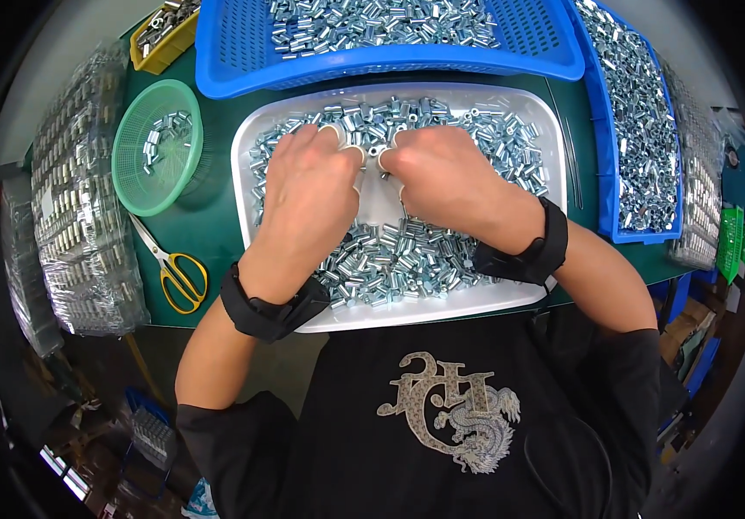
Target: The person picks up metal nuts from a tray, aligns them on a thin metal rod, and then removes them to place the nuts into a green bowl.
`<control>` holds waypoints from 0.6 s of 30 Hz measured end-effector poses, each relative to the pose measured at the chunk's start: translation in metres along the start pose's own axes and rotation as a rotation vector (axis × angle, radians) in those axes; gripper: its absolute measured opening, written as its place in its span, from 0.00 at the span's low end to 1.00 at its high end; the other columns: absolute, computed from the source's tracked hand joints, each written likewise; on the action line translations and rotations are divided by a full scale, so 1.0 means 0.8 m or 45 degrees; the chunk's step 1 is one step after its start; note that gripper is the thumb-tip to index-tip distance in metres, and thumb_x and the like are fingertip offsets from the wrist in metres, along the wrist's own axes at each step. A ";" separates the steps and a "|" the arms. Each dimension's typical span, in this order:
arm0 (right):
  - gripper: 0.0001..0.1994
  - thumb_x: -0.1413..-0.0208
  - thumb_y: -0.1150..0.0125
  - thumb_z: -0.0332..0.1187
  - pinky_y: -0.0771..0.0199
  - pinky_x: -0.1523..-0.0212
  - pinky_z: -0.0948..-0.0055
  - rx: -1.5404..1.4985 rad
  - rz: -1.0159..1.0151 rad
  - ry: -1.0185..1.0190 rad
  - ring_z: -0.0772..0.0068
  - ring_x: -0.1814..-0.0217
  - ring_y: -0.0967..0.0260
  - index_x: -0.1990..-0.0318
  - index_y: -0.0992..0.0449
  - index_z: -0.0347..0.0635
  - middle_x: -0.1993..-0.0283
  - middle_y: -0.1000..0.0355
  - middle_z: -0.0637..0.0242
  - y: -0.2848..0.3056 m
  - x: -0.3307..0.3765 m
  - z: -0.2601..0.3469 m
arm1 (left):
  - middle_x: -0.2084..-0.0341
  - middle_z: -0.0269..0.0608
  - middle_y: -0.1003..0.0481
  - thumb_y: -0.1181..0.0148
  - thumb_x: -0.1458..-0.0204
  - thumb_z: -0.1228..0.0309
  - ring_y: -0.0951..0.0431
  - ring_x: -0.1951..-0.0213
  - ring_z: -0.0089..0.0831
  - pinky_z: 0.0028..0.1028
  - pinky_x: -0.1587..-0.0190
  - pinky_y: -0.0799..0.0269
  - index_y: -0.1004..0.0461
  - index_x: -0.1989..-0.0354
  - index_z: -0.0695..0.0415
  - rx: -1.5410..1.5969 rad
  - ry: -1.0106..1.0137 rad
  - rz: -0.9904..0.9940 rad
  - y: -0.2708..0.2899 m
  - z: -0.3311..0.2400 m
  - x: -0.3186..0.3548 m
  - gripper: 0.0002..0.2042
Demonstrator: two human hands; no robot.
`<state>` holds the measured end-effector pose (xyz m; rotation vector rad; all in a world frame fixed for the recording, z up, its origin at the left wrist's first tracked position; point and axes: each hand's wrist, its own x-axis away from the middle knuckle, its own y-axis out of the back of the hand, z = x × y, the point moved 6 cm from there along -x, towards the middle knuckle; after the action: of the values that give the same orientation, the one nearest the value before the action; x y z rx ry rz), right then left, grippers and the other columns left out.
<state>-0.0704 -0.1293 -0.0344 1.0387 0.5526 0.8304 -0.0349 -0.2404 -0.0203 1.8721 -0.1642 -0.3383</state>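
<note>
A white tray [533, 298] full of small shiny metal sleeves [407, 268] lies in front of me. Above its middle my left hand [312, 177] and my right hand [446, 177] nearly meet, backs up, with fingers curled inward. Pale covers sit on some fingertips. One metal sleeve [375, 150] shows end-on in the gap between the hands; whether fingers grip it or it lies behind them, I cannot tell. Both hands look closed, and their undersides are hidden. Between the two heaps of sleeves, a strip of bare tray bottom shows below the hands.
Beyond the tray stands a blue perforated basket [390, 65] of sleeves; another blue bin [602, 138] is at right. To the left are a green colander [130, 186], yellow-handled scissors [184, 281], a yellow bin [165, 54] and plastic-wrapped stacks [87, 199]. Thin rods [570, 147] lie right of the tray.
</note>
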 end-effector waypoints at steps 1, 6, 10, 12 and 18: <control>0.08 0.66 0.43 0.22 0.28 0.67 0.54 0.009 0.026 0.019 0.48 0.68 0.28 0.73 0.23 0.38 0.72 0.28 0.56 0.000 -0.001 0.001 | 0.75 0.47 0.28 0.42 0.61 0.79 0.28 0.65 0.44 0.40 0.60 0.34 0.22 0.75 0.60 0.006 -0.004 -0.015 0.002 0.000 0.001 0.04; 0.08 0.66 0.43 0.22 0.27 0.67 0.54 0.107 0.130 0.078 0.49 0.67 0.28 0.73 0.23 0.38 0.71 0.28 0.56 -0.001 -0.007 0.005 | 0.75 0.46 0.28 0.40 0.65 0.80 0.28 0.65 0.44 0.40 0.61 0.33 0.23 0.73 0.60 0.163 0.090 -0.078 0.017 -0.004 0.020 0.07; 0.08 0.66 0.43 0.22 0.27 0.67 0.54 -0.016 0.112 0.074 0.48 0.67 0.28 0.73 0.22 0.37 0.70 0.28 0.55 0.020 -0.007 -0.001 | 0.75 0.46 0.27 0.37 0.68 0.80 0.28 0.66 0.45 0.40 0.62 0.34 0.25 0.72 0.61 0.275 0.119 -0.030 0.012 -0.007 0.031 0.10; 0.08 0.67 0.42 0.21 0.27 0.66 0.54 -0.055 0.234 0.052 0.48 0.67 0.27 0.74 0.23 0.36 0.71 0.28 0.54 0.021 -0.001 -0.002 | 0.75 0.46 0.27 0.36 0.68 0.80 0.28 0.66 0.44 0.40 0.62 0.34 0.25 0.72 0.62 0.259 0.089 -0.023 0.014 -0.009 0.033 0.10; 0.07 0.68 0.41 0.21 0.27 0.65 0.53 -0.003 0.487 -0.074 0.47 0.66 0.27 0.76 0.23 0.34 0.72 0.27 0.51 0.013 -0.004 0.006 | 0.77 0.44 0.26 0.34 0.61 0.79 0.27 0.70 0.45 0.39 0.60 0.34 0.25 0.72 0.59 0.254 0.114 -0.018 0.018 -0.019 0.035 0.07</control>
<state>-0.0722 -0.1317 -0.0227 1.1819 0.3059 1.1311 -0.0028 -0.2395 -0.0065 2.0826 -0.1271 -0.2545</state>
